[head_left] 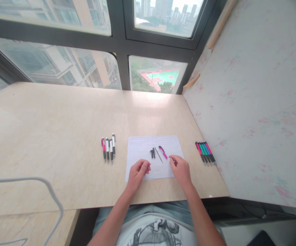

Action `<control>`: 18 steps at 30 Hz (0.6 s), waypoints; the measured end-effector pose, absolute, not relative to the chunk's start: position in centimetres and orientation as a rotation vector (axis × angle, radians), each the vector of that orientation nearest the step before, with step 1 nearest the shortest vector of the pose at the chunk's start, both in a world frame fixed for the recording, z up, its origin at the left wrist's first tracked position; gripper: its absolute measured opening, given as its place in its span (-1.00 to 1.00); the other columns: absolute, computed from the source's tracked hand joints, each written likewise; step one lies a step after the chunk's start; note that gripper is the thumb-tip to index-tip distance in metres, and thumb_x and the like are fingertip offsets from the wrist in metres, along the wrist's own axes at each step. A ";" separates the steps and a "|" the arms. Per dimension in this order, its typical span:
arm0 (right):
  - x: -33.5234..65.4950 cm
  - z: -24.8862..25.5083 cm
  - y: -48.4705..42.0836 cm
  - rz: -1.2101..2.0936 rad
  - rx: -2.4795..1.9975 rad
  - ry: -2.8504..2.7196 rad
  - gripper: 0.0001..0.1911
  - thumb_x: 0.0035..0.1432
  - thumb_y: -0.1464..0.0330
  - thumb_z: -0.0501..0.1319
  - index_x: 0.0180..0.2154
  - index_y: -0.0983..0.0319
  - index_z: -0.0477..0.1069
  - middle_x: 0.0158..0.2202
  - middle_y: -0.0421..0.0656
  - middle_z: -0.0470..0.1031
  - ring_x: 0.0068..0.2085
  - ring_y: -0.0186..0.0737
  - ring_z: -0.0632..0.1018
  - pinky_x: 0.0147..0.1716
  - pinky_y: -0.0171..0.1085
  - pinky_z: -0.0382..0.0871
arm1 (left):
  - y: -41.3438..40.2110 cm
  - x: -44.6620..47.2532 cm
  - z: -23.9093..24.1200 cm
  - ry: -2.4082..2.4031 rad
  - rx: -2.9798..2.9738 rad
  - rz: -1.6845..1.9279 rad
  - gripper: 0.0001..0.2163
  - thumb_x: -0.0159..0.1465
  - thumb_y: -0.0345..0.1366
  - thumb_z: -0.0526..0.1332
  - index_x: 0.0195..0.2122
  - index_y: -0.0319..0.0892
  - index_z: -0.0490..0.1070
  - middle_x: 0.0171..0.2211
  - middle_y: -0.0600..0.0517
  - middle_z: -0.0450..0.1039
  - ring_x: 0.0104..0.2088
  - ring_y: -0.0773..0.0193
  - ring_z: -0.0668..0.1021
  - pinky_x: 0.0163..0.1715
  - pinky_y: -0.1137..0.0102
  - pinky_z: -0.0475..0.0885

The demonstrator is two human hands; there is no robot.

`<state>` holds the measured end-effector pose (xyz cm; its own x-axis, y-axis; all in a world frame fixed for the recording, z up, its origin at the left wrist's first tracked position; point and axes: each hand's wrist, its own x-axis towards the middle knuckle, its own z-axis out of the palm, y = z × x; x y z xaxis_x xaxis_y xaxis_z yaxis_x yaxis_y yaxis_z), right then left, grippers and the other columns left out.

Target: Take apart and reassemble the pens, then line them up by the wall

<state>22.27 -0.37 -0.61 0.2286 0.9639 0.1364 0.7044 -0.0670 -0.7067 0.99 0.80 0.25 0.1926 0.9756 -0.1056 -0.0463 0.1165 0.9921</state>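
In the middle of the sheet of paper (137, 148), which we'll call the clock's centre, we've got a pen in bits. Going from the 9 o'clock side to the 3, we see two short black pieces (152, 154) side by side, a thin ink tube (158, 155), and a pink pen body (163, 152) with a dark clip, slanted from 11 to 5. Our left hand (139, 171) is over the paper at about 7:30, fingers loosely curled; honestly, we can't tell if there's anything in them. Our right hand (180, 168) is at about 4, thumb and finger pinched up just beside the low end of the pink pen body. Too small to tell if they're touching it or gripping some tiny bit. At 9, apart from the paper, we've got four pens (107, 150), one pink and three white, on the surface (68, 133). At 3 we've got a tight row of coloured pens (205, 152) near the flowery wall (253, 102).
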 end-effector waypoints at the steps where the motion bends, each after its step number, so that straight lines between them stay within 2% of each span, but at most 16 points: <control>1: 22.3 -0.8 -0.8 0.485 -1.807 -1.505 -0.73 0.20 0.34 0.05 -0.25 0.24 0.51 -0.26 -0.04 0.58 -0.31 -0.14 0.54 -0.28 -0.21 0.38 | 0.8 1.0 0.2 1.082 1.168 1.013 -0.73 0.28 -0.09 0.14 -0.36 -0.18 0.45 -0.50 0.03 0.44 -0.51 0.30 0.41 -0.50 0.43 0.30; 9: 22.8 -2.1 -2.6 0.426 -1.751 -1.260 -0.75 0.18 0.30 0.10 -0.28 0.27 0.51 -0.34 -0.07 0.57 -0.36 -0.16 0.53 -0.34 -0.23 0.41 | 0.5 0.8 0.7 1.117 1.283 1.007 -0.76 0.30 -0.15 0.12 -0.37 -0.18 0.43 -0.50 0.04 0.44 -0.51 0.30 0.42 -0.48 0.43 0.31; 18: 22.7 -2.4 -2.2 0.443 -1.756 -1.306 -0.71 0.16 0.28 0.08 -0.30 0.26 0.54 -0.34 -0.06 0.59 -0.39 -0.16 0.54 -0.37 -0.24 0.43 | 0.3 -0.5 0.5 1.330 2.052 0.767 -0.82 0.33 -0.28 0.05 -0.28 -0.12 0.44 -0.40 -0.02 0.46 -0.37 0.19 0.48 -0.33 0.34 0.32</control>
